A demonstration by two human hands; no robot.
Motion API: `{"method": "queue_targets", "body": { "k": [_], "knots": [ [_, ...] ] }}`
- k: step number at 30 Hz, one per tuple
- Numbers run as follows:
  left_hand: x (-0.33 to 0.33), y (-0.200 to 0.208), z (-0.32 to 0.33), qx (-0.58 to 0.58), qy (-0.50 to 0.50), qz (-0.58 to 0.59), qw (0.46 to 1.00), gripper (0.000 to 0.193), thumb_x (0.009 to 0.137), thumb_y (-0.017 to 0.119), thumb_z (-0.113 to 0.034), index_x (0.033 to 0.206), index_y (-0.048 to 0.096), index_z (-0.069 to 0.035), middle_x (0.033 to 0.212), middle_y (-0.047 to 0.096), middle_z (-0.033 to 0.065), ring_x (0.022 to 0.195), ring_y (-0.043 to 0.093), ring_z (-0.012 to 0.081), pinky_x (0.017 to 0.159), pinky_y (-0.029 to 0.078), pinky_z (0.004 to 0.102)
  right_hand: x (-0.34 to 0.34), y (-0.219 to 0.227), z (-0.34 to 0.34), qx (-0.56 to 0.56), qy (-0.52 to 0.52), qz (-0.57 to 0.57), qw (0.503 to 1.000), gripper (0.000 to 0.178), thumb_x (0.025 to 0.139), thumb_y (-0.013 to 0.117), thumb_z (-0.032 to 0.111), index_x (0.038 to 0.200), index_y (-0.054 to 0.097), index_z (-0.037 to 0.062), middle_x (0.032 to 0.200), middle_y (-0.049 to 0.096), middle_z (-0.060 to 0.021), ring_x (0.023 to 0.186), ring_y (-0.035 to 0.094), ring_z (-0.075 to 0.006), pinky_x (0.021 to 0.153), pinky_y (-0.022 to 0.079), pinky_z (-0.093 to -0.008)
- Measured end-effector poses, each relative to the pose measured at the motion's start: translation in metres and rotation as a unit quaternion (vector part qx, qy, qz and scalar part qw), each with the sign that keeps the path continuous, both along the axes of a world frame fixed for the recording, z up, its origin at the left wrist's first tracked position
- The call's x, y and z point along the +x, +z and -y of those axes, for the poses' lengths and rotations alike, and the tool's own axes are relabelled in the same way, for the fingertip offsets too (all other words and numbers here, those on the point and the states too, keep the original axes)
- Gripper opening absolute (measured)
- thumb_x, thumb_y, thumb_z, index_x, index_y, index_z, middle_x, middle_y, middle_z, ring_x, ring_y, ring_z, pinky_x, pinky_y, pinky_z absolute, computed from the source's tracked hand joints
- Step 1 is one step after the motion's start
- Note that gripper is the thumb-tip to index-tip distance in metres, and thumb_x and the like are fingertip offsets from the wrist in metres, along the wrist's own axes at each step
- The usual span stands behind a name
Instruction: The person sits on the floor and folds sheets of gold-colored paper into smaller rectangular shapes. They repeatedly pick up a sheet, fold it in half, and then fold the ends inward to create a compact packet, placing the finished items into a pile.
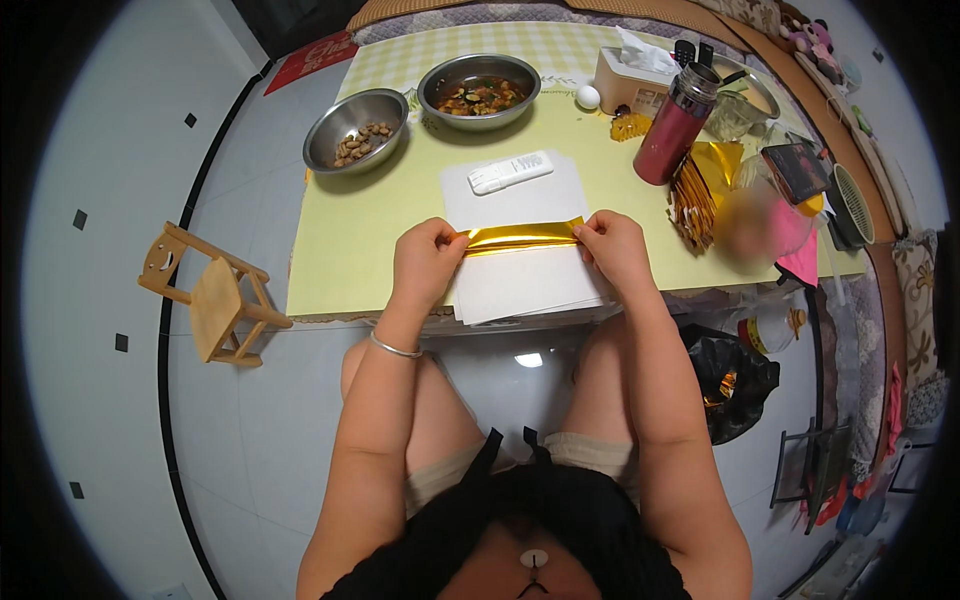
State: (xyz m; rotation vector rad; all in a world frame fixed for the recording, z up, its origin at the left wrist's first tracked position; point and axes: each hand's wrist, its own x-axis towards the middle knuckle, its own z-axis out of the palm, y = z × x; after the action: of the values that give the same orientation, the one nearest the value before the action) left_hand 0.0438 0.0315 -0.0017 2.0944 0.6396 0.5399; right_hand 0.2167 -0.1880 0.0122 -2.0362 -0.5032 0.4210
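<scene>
Between my two hands a strip of shiny gold foil paper (522, 236) is stretched from side to side, with fold lines running along its length. My left hand (428, 255) pinches the left end, and my right hand (614, 250) pinches the right end. Under the foil lie white paper sheets (525, 290) close to the table's front edge. Just beyond the foil, a white oblong plastic case (510, 172) rests on the paper. To the right are a fan of folded gold paper pieces (690, 205) and a flat gold sheet (716, 165).
Two steel bowls stand at the back left, one with peanuts (360, 145), one with food in liquid (480, 95). A red flask (678, 125), a tissue box (630, 82) and a white egg (588, 97) are to the right. A black bag (735, 385) and small wooden chair (222, 290) are on the floor.
</scene>
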Motion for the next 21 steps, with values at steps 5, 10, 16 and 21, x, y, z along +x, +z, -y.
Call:
{"method": "queue_targets", "body": {
  "k": [5, 10, 16, 21],
  "knots": [
    [0.002, 0.002, 0.004, 0.076, 0.018, 0.001, 0.997, 0.018, 0.078, 0.079, -0.013, 0.077, 0.067, 0.0, 0.071, 0.063, 0.0129, 0.063, 0.061, 0.0254, 0.061, 0.05, 0.0361, 0.005, -0.009, 0.0, -0.017, -0.001, 0.037, 0.999, 0.017, 0.091, 0.069, 0.011, 0.077, 0.064, 0.0008, 0.059, 0.062, -0.0041, 0.048, 0.053, -0.0096, 0.046, 0.041, -0.0272],
    [0.001, 0.003, 0.003, 0.123, 0.013, -0.008, 0.992, 0.024, 0.076, 0.082, -0.015, 0.071, 0.065, 0.001, 0.076, 0.06, 0.0143, 0.068, 0.059, 0.0285, 0.064, 0.049, 0.0401, 0.009, -0.015, 0.0, -0.021, -0.003, 0.052, 0.998, 0.016, 0.09, 0.069, 0.01, 0.078, 0.062, 0.001, 0.061, 0.063, -0.0047, 0.05, 0.056, -0.0102, 0.049, 0.044, -0.028],
    [0.002, 0.008, 0.006, 0.167, -0.009, -0.038, 0.985, 0.024, 0.078, 0.081, -0.015, 0.072, 0.063, 0.0, 0.078, 0.061, 0.0146, 0.073, 0.059, 0.0317, 0.066, 0.049, 0.0418, 0.002, -0.01, -0.003, -0.073, -0.027, 0.115, 0.99, 0.013, 0.086, 0.068, 0.012, 0.078, 0.065, 0.0024, 0.067, 0.068, -0.0123, 0.066, 0.068, -0.0296, 0.065, 0.053, -0.0403],
    [0.003, 0.009, 0.011, 0.236, -0.033, -0.003, 0.971, 0.017, 0.081, 0.078, -0.015, 0.092, 0.072, -0.004, 0.095, 0.064, 0.0149, 0.087, 0.063, 0.0314, 0.076, 0.051, 0.0403, -0.02, 0.013, -0.008, -0.189, -0.017, 0.292, 0.937, 0.015, 0.087, 0.067, 0.015, 0.095, 0.066, 0.0031, 0.101, 0.071, -0.014, 0.097, 0.067, -0.0313, 0.08, 0.054, -0.0432]
  ]
}}
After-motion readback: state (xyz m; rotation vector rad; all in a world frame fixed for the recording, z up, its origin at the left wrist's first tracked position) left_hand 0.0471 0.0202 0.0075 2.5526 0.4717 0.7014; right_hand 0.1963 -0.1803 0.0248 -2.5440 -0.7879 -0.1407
